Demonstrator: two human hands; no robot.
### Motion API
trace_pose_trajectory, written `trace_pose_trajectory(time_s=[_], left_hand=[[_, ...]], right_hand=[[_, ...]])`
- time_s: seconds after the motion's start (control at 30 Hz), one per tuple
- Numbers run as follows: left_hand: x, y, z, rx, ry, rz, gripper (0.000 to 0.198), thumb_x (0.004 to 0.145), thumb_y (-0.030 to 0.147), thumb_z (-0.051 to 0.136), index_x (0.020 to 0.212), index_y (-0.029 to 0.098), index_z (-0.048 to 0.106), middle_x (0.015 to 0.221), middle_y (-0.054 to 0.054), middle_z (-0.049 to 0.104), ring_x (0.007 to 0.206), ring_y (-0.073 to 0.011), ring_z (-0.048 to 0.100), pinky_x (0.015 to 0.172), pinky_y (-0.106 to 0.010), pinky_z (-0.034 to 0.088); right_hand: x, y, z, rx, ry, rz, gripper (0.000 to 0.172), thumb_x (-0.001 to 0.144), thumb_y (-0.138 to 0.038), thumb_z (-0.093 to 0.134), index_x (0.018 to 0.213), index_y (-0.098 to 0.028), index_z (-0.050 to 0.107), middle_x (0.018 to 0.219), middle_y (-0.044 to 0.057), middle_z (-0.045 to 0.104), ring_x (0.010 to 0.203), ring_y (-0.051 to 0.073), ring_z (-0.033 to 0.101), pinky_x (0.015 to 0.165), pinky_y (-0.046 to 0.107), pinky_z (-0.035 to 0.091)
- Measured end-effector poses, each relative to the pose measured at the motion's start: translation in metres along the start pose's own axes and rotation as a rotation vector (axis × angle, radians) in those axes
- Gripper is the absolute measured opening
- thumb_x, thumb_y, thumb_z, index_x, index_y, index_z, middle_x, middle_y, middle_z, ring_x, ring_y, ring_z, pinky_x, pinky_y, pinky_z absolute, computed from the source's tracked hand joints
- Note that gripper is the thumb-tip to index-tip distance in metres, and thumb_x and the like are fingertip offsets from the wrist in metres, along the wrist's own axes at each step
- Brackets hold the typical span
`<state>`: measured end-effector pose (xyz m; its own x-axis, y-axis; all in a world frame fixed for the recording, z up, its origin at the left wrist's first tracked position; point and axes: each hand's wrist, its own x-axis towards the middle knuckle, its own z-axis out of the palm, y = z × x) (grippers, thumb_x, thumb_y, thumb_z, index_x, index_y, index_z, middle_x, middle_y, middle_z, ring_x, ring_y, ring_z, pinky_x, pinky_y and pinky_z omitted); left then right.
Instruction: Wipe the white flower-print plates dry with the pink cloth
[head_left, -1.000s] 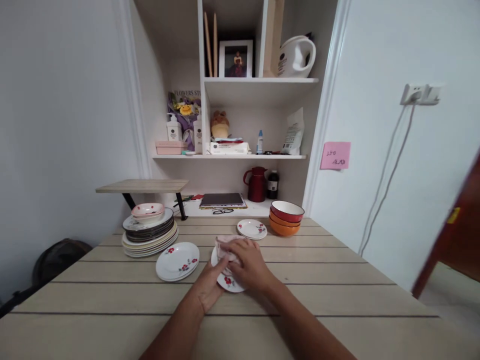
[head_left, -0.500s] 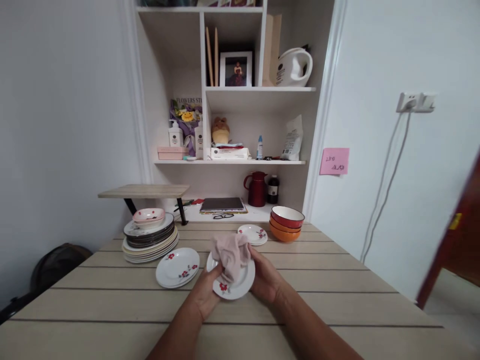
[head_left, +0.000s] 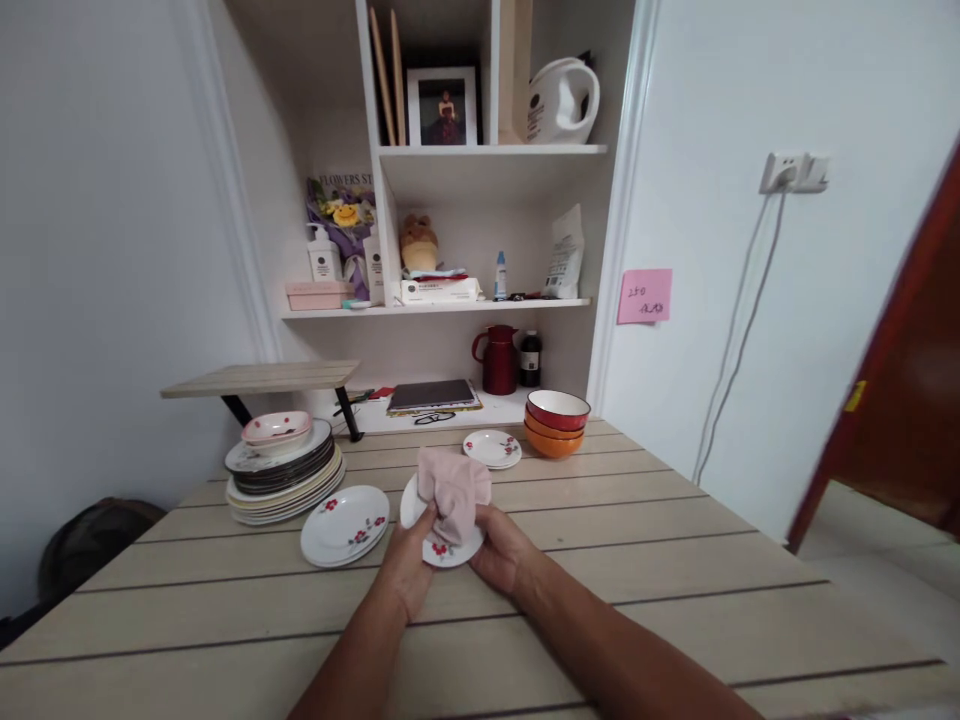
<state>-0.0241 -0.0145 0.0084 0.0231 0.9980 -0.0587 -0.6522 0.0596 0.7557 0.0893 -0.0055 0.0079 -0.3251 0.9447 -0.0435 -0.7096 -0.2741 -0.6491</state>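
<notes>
Between my hands, above the tabletop, is a small white plate [head_left: 459, 556] with red flowers on its rim. A pale pink cloth [head_left: 454, 490] lies bunched over most of its face. My left hand [head_left: 407, 562] grips the plate's lower left edge, its thumb pressing on the cloth. At the lower right edge, my right hand [head_left: 504, 552] is closed on the plate, some of its fingers hidden behind plate and cloth. Left of them rests a short stack of flowered plates [head_left: 345, 525]. Further back sit smaller flowered plates [head_left: 492, 448].
Stacked red and orange bowls [head_left: 555, 424] stand at the back right. A tall pile of plates [head_left: 285, 480], topped by pink-spotted dishes [head_left: 276, 428], is at the left by a small raised shelf [head_left: 262, 378]. Behind are glasses [head_left: 435, 418], a laptop [head_left: 431, 394] and a red jug [head_left: 499, 360].
My right hand has slid down from the plate's upper right edge to its lower right. The cloth sits more spread and upright. The whole view has shifted slightly.
</notes>
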Motion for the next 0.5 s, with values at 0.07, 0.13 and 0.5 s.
trace_pose_trajectory(time_s=[0.07,0.13,0.5], left_hand=[[-0.002,0.0,0.002,-0.002,-0.001,0.0,0.04,0.075,0.016,0.073,0.114,0.014,0.063,0.099,-0.012,0.074,0.093,-0.0235,0.07,0.084,-0.036,0.056],[-0.003,0.0,0.003,0.017,0.008,0.003,0.041,0.075,0.019,0.073,0.114,0.015,0.062,0.098,-0.012,0.074,0.094,-0.0239,0.07,0.084,-0.037,0.055],[0.02,0.001,-0.02,1.077,0.107,0.726,0.067,0.075,0.028,0.068,0.137,0.025,0.044,0.13,-0.013,0.046,0.116,-0.0287,0.053,0.099,-0.05,0.045]], right_hand=[[0.0,0.001,0.002,-0.012,-0.02,0.002,0.032,0.071,-0.004,0.059,0.101,-0.008,0.065,0.087,0.009,0.075,0.081,0.021,0.07,0.087,0.036,0.052],[0.001,0.003,0.002,-0.006,-0.029,-0.013,0.036,0.068,-0.001,0.058,0.102,-0.008,0.065,0.085,0.008,0.075,0.081,0.021,0.07,0.087,0.036,0.053],[0.027,-0.024,-0.032,0.098,0.136,0.079,0.035,0.076,-0.012,0.041,0.103,-0.007,0.062,0.089,0.016,0.073,0.083,0.026,0.071,0.083,0.045,0.055]])
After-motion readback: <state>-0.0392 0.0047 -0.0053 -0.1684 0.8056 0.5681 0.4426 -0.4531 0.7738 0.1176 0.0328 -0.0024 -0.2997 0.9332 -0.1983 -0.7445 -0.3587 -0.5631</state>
